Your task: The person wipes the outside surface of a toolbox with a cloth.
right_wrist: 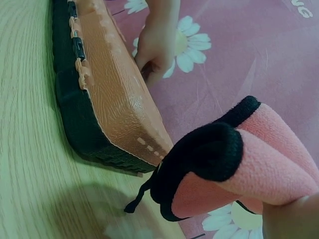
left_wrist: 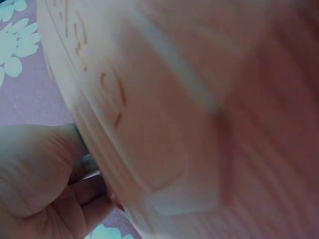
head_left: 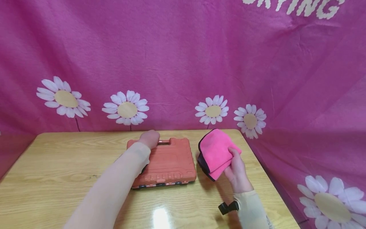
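Pink cloth (head_left: pixel 215 148) — gripped by right hand (head_left: pixel 239 173).

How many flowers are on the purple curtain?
5 in the head view: two flowers left, two right of middle, one lower right. More may be hidden or cut off.

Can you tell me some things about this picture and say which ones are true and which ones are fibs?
1. The right hand holds a pink cloth. True.
2. The left hand grips an orange-red case at its far edge. True.
3. The case is wide open. False: it is shut.
4. The cloth lies on top of the case. False: the right hand holds it off to the right of the case in the head view.
5. White-petalled flowers show on the purple backdrop. True.
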{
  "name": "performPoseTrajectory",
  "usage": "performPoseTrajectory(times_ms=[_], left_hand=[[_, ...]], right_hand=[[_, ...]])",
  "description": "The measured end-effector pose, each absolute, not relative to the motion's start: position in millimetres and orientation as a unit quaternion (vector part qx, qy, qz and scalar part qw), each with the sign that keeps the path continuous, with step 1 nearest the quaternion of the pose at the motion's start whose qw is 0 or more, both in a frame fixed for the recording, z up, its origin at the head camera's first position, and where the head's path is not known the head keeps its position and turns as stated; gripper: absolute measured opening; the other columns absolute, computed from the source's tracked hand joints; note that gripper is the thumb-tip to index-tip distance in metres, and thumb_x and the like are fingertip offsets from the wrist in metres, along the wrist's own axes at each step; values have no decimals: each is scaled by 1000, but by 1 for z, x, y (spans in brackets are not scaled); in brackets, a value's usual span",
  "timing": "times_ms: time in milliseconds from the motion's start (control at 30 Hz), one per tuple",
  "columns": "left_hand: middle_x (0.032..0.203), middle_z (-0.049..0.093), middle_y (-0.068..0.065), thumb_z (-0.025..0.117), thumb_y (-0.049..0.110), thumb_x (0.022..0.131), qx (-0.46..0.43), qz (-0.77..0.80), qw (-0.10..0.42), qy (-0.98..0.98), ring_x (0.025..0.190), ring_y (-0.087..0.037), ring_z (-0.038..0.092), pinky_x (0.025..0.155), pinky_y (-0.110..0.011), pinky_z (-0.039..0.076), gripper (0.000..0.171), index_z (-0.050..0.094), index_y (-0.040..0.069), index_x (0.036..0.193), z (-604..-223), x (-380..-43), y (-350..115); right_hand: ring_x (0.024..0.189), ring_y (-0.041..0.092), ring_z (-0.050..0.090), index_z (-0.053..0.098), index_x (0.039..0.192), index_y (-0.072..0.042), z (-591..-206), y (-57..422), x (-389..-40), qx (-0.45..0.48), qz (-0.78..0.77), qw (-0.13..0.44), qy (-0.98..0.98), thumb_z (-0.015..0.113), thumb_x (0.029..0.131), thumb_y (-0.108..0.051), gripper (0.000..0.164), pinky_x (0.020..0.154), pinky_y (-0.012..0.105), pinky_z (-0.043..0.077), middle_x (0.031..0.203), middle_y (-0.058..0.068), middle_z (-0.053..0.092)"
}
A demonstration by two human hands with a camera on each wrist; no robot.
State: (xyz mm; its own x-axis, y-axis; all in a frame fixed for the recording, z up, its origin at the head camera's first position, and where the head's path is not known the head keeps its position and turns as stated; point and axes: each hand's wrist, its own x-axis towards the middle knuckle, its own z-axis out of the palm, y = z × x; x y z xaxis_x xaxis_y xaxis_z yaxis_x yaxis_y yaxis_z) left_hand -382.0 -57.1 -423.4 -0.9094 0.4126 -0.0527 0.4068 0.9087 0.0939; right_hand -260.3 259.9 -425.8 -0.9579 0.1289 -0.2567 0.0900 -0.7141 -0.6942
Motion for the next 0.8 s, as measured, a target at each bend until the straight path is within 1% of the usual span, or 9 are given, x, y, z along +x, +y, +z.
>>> performPoseTrajectory(times_ms=[200, 400, 633, 800], left_hand=[[112, 75, -19, 52, -3, 99, 187, 42, 52, 980, 107, -35, 72, 88, -51, 62, 23, 75, 0, 100, -426, -386, -57], [109, 75, -19, 52, -3, 99, 190, 37, 46, 980, 104, -35, 72, 85, -51, 62, 23, 75, -1, 99, -431, -390, -58], [111, 74, -19, 53, -3, 99, 207, 35, 54, 976, 107, -35, 70, 91, -50, 61, 21, 74, -1, 99, -432, -389, -59], [110, 74, -19, 55, -3, 98, 214, 33, 49, 975, 107, -35, 71, 91, -50, 60, 19, 74, -1, 97, -431, -387, -57]], right_hand=[[108, 0, 61, 42, 130, -14, -426, 260, -261, -131, 917, 9, -377, 31, 113, -17, 21, 98, 16, 50, 112, -9, 66], [108, 0, 61, 43, 129, -14, -425, 259, -261, -136, 915, 18, -380, 32, 112, -16, 20, 98, 15, 50, 112, -9, 66], [108, 0, 62, 43, 130, -15, -427, 258, -259, -145, 909, 17, -390, 34, 112, -18, 21, 100, 15, 50, 112, -10, 66], [107, -1, 62, 43, 130, -15, -427, 259, -258, -144, 910, 16, -388, 34, 112, -18, 20, 98, 15, 51, 111, -10, 66]])
